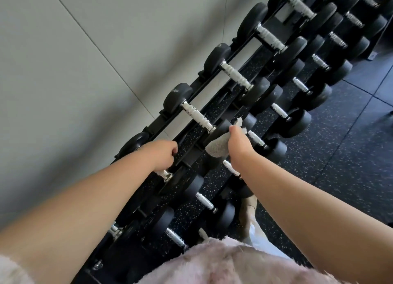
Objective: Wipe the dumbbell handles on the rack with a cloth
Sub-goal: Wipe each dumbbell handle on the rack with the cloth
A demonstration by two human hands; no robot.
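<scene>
**Quick status: cloth's in your right hand, left hand's on a handle**

You're looking down a tilted view of the dumbbell rack [192, 156], which runs diagonally from the lower left of the frame up to the upper right.

Your left hand [162, 155] sits left of centre with the fingers curled over a top-row dumbbell handle [164, 174]. Only the chrome end pokes out below your wrist; the rest is hidden under the hand.

Your right hand [239, 144], just right of centre, is closed round a bunched grey cloth [215, 148]. Most of the cloth spills out of the left side of the fist, with a corner sticking up above the knuckles. It's right up against the black head of the next top-row dumbbell, but you can't tell if it's actually touching. That dumbbell's ribbed handle [197, 116] is bare, just up-left of the cloth. A lower-row handle [257, 139] sits just right of your hand.

Grey wall panels [74, 50] fill the upper left, speckled rubber floor [340, 156] the right, and a fluffy pink top [223, 262] the bottom edge.
</scene>
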